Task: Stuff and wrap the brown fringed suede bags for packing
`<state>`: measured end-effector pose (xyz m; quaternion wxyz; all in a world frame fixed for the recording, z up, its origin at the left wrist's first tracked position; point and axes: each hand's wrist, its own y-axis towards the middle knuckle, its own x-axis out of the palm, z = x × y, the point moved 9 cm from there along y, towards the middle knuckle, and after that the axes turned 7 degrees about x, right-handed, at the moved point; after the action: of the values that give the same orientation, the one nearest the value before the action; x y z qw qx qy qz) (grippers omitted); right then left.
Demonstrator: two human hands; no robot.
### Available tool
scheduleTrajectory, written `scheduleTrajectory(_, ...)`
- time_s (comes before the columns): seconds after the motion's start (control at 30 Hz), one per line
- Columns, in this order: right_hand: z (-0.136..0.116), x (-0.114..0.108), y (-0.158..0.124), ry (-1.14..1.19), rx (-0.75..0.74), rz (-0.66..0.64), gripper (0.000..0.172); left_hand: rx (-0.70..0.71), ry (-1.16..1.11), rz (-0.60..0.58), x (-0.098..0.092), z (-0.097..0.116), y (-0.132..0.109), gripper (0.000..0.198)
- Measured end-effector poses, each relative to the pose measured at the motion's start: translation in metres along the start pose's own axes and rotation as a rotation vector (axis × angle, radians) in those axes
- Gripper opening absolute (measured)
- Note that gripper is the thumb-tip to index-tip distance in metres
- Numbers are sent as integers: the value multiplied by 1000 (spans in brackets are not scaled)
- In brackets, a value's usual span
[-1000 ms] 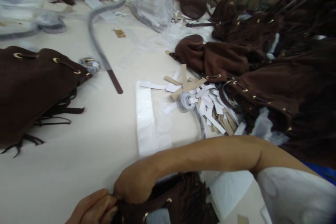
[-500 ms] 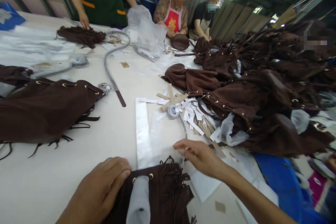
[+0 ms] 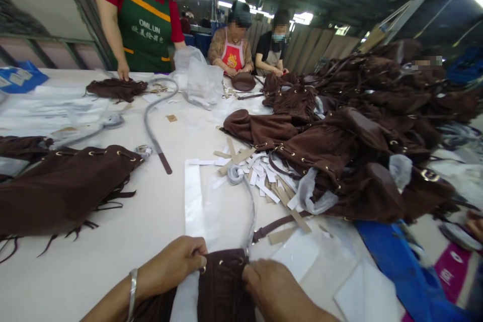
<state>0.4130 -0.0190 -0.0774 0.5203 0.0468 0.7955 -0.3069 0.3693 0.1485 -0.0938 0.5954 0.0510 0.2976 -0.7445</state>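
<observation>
A brown suede fringed bag [image 3: 222, 287] with gold eyelets lies at the near edge of the white table [image 3: 113, 241]. My left hand [image 3: 177, 261] is closed, pinching the bag's top left edge. Closed on the bag's top right edge is my right hand [image 3: 271, 292], beside a strap [image 3: 249, 216] wrapped in grey film that runs up the table to a coiled end. White paper stuffing [image 3: 184, 297] shows at the bag's left.
A finished brown bag [image 3: 64, 186] lies at the left. A big heap of brown bags [image 3: 358, 136] fills the right. Paper strips [image 3: 264, 176], a clear plastic sleeve [image 3: 194, 201] and a wrapped strap [image 3: 151, 121] lie mid-table. Three people work at the far side.
The camera has tilted up. My right hand came back from the strap onto the bag's top right edge, and my left hand shifted from lying on the bag to pinching its top left.
</observation>
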Motion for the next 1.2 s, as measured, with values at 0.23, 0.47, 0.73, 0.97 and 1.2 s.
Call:
scheduleTrajectory(0.23,80,-64,34,464,209,42,34,87,255,-83,8,37,25,40)
scheduleTrajectory(0.47,103,-142,161,106,462,379,38,7,621,1,20,55,37,55)
scheduleTrajectory(0.73,105,-117,200,135,455,210,36,164,592,-20,35,76,25,30)
scheduleTrajectory(0.97,77,-135,177,168,344,306,32,255,466,-121,33,88,-1,41)
scheduleTrajectory(1.2,4,-129,128,480,-177,117,28,243,390,-173,32,88,-5,37)
